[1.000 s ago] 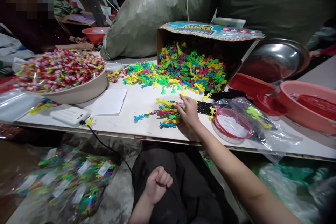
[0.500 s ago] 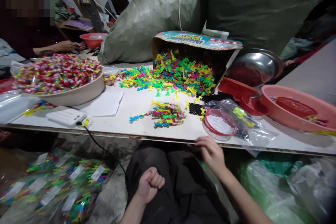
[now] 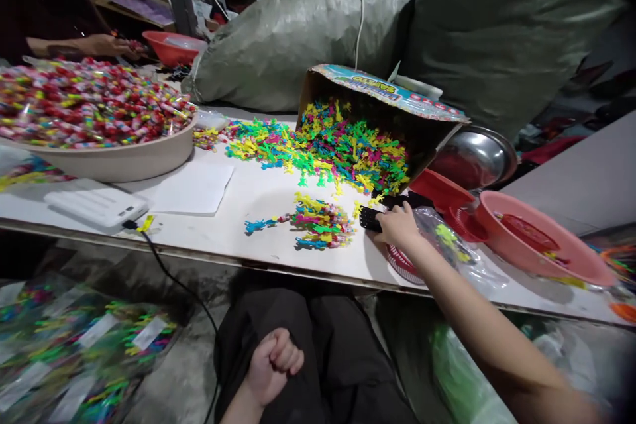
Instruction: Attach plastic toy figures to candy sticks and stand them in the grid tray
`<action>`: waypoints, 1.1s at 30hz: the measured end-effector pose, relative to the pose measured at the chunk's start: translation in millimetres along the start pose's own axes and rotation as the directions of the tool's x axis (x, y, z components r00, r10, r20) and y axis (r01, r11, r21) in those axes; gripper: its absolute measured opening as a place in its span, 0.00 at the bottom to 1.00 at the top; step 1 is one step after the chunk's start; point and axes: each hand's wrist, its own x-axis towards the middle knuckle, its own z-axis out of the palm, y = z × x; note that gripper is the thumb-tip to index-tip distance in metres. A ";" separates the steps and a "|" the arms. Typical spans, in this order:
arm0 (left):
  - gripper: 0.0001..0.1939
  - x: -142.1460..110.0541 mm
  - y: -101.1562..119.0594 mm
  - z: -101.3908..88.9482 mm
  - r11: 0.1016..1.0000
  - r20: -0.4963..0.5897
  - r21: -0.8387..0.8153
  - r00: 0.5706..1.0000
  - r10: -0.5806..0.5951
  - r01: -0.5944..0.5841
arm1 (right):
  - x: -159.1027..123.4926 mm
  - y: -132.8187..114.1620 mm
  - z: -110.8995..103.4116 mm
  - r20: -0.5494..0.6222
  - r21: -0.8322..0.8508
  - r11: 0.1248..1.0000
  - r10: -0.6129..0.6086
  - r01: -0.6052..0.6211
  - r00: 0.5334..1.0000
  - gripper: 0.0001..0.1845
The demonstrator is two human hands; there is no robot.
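My left hand (image 3: 276, 359) is closed in a fist above my lap; anything inside it is hidden. My right hand (image 3: 398, 230) is stretched over the table, fingers partly spread. Its fingertips are at the edge of a black perforated piece (image 3: 368, 219), and its wrist is above a small red-rimmed basket (image 3: 405, 265) that it mostly covers. To the left lies a bundle of colourful plastic figures (image 3: 320, 222) with wrapped candies at their ends. One blue figure (image 3: 261, 226) points out from it. Behind, many loose figures (image 3: 352, 146) spill from a tipped cardboard box (image 3: 447, 120).
A wide tub (image 3: 163, 158) heaped with wrapped candies stands left, beside white paper (image 3: 199, 195) and a white power bank (image 3: 94, 204) with a cable. A pink basin (image 3: 586, 258) and clear plastic bag (image 3: 484, 268) are right. Another person's hand (image 3: 112, 46) works at the far left.
My right hand has moved from the table's front edge forward over the red basket to the black piece. My left hand stays closed. The view has shifted slightly.
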 end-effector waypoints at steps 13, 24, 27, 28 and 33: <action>0.10 -2.8 8.5 17.8 0.998 0.126 -0.050 0.992 -0.033 0.039 | -31.3 5.0 -27.1 -0.235 0.246 0.961 0.186 -0.127 0.954 0.07; 0.21 53.2 46.6 106.5 0.969 -0.360 0.194 0.907 0.217 -0.155 | -79.1 -114.0 -125.0 -0.239 0.622 0.244 -0.846 0.744 0.477 0.15; 0.19 55.9 61.2 81.9 0.856 -0.513 0.453 0.712 0.479 -0.249 | -19.7 -124.6 -146.3 -0.217 0.766 0.034 -0.927 0.642 0.307 0.19; 0.20 53.0 66.6 72.2 0.809 -0.513 0.536 0.667 0.540 -0.242 | 8.1 -131.1 -153.2 -0.240 0.791 0.017 -0.911 0.612 0.335 0.18; 0.21 25.5 91.6 38.1 0.736 -0.557 0.669 0.586 0.589 -0.104 | 155.9 -214.2 -159.2 -0.441 0.630 0.385 -0.537 0.674 0.719 0.17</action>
